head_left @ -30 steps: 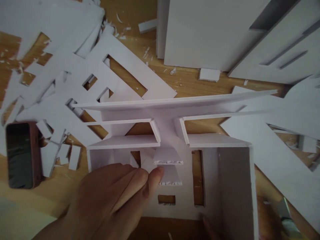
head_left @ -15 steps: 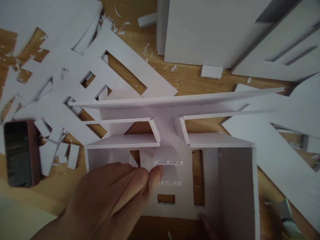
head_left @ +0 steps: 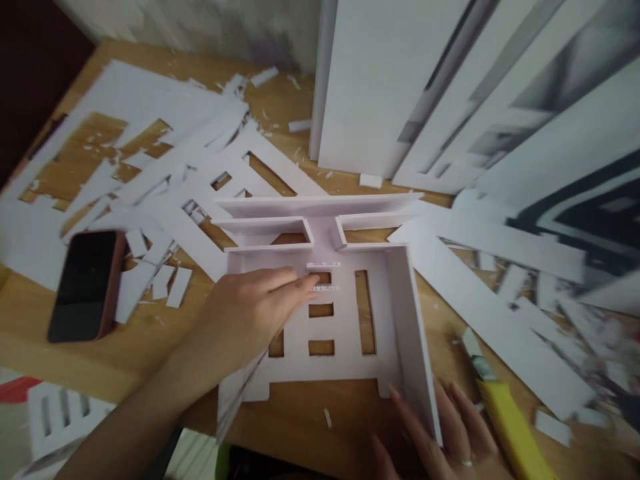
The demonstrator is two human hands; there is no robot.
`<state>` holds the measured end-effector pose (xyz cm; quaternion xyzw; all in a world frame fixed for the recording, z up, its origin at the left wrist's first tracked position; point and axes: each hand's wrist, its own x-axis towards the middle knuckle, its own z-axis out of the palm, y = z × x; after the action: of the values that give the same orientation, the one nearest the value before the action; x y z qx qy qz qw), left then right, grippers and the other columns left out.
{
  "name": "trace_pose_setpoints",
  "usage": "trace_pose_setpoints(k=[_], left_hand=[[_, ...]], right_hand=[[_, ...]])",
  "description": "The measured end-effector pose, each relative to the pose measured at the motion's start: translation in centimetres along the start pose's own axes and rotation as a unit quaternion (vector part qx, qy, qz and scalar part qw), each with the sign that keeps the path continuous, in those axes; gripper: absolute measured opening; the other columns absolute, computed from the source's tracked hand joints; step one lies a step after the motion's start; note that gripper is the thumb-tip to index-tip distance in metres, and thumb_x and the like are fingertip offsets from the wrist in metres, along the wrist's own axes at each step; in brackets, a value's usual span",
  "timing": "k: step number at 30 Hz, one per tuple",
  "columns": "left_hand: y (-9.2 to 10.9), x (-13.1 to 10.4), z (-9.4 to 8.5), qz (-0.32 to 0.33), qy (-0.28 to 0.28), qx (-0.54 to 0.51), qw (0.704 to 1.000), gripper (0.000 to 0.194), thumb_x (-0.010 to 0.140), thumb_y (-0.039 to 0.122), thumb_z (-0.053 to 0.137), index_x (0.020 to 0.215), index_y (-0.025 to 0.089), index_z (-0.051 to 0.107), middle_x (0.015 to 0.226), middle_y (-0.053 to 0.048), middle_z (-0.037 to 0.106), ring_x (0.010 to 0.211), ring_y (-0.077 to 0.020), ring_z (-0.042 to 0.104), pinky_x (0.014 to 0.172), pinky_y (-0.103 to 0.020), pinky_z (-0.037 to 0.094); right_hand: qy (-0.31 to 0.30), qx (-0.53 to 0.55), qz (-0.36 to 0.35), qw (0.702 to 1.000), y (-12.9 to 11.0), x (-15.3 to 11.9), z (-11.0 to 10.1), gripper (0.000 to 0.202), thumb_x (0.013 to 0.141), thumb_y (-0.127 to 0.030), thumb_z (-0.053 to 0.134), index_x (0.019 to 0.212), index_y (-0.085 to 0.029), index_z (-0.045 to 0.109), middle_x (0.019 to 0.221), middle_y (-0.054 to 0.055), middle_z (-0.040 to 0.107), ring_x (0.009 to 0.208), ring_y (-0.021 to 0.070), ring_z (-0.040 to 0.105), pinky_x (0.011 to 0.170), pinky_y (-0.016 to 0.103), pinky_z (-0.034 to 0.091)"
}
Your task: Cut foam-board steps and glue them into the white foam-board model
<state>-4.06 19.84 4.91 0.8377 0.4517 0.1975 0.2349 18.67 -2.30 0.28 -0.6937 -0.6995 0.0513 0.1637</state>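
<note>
A white foam board model (head_left: 345,367) with upright walls and rectangular cut-outs lies on the table in front of me. My left hand (head_left: 260,300) reaches into it from the left, fingers pressed together. Its fingertips are at the left end of a small foam board strip (head_left: 330,289), which stands across the model's middle beside a cut-out. Just beyond is a second small strip (head_left: 324,265). My right hand (head_left: 445,433) straddles the near end of the right wall (head_left: 413,333), with fingers on both sides of it.
A yellow utility knife (head_left: 510,420) lies at the right. On the left rests a phone (head_left: 83,287) beside foam board offcuts (head_left: 180,287). Cut sheets (head_left: 150,87) and scraps spread behind, and tall white panels (head_left: 360,87) lean at the back.
The view has pulled back, so the model looks smaller and more of the table shows. My right hand, barely visible before, is now at the right wall. My left hand stays by the small strips.
</note>
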Motion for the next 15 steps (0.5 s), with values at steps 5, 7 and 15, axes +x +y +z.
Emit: trace_pose_setpoints(k=[5,7,15], left_hand=[[-0.9,0.1,0.4,0.158,0.080,0.080,0.981,0.022,0.098,0.033,0.056,0.098,0.022,0.075,0.087,0.002,0.077,0.072,-0.0130,0.070,0.061,-0.025,0.050],[-1.0,0.3,0.5,0.164,0.078,0.070,0.981,0.021,0.097,0.031,0.057,0.094,0.021,0.076,0.083,0.002,0.077,0.070,-0.0135,0.070,0.061,-0.026,0.049],[-0.9,0.6,0.1,0.130,0.013,0.060,0.990,0.018,0.091,0.021,0.064,0.082,0.022,0.078,0.069,0.000,0.071,0.065,-0.0156,0.063,0.059,-0.027,0.039]], right_hand=[[0.102,0.031,-0.026,0.994,-0.8,1.1,0.1,0.072,0.084,-0.023,0.070,0.150,-0.034,0.040,0.162,0.004,0.029,0.137,0.0437,0.037,0.104,0.059,0.036],[0.146,0.032,-0.035,0.988,-0.8,1.0,0.3,0.067,0.084,-0.021,0.070,0.145,-0.030,0.046,0.161,0.006,0.031,0.137,0.0421,0.036,0.106,0.058,0.035],[0.221,0.034,-0.070,0.972,-1.1,0.8,1.1,0.051,0.088,-0.018,0.063,0.137,-0.022,0.051,0.152,0.014,0.041,0.134,0.0382,0.038,0.106,0.056,0.037]])
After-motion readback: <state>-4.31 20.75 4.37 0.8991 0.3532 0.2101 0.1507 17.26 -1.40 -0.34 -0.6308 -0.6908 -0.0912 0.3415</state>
